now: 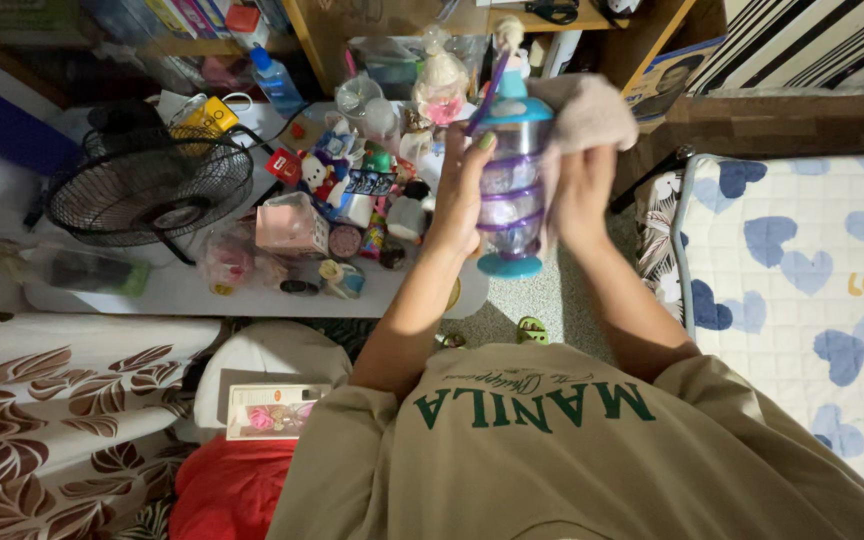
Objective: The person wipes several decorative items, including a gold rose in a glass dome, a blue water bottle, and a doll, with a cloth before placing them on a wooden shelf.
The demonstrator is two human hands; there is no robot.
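Purple tumbler point(510, 190) between left hand point(459, 190) and cloth-wrapped right hand point(580, 190), above table edge point(252, 305).

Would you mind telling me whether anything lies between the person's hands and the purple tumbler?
The left hand grips the purple tumbler directly. A beige cloth lies between the right hand and the tumbler's upper side.

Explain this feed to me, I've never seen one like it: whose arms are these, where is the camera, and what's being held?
There is no machine: one head-worn camera looks down a person's chest and bare arms. The left hand grips a clear tumbler with purple bands and a teal base. The right hand presses a beige cloth against it. Behind, a white table holds a black fan, a pink box and small trinkets. A heart-print mattress lies to the right.
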